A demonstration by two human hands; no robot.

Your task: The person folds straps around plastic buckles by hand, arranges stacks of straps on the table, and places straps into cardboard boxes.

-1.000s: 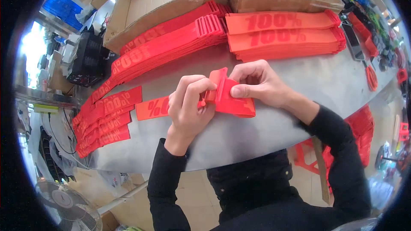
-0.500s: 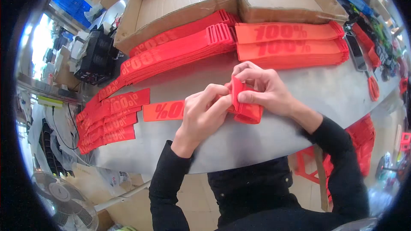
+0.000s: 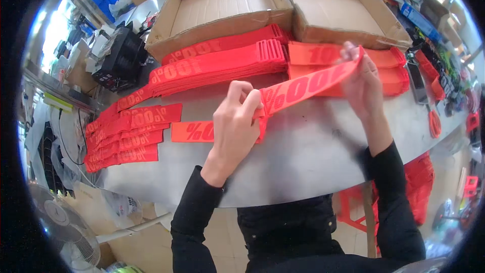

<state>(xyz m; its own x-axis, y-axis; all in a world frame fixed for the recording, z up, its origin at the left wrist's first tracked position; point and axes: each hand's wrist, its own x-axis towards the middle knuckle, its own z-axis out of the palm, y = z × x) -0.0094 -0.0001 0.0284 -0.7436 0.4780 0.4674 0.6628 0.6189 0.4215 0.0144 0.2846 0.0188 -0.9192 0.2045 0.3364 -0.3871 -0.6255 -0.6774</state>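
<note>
A red-orange strap [image 3: 309, 87] printed with "100%" stretches slantwise between my two hands. My left hand [image 3: 235, 129] pinches its lower left part, where a fold of red material hangs below the fingertips. My right hand [image 3: 365, 83], slightly blurred, grips the raised far end, up and to the right. Left of my left hand, a flat printed strap piece [image 3: 191, 132] lies on the table; whether it joins the held strap is hidden by the hand. Behind my right hand lie stacked orange straps [image 3: 309, 71], partly covered by the held one.
A metal table [image 3: 303, 162] carries a long pile of red straps [image 3: 217, 73] and fanned straps [image 3: 124, 139] at left. Two cardboard boxes [image 3: 222, 24] stand behind, with red straps inside. At right lie a phone [image 3: 417, 82] and red-handled scissors [image 3: 434, 123]. A fan [image 3: 60, 217] stands lower left.
My right hand has moved up and right, drawing the bunched strap out into a long slanted band. My left hand stays near its place, still pinching. The view has shifted slightly.
</note>
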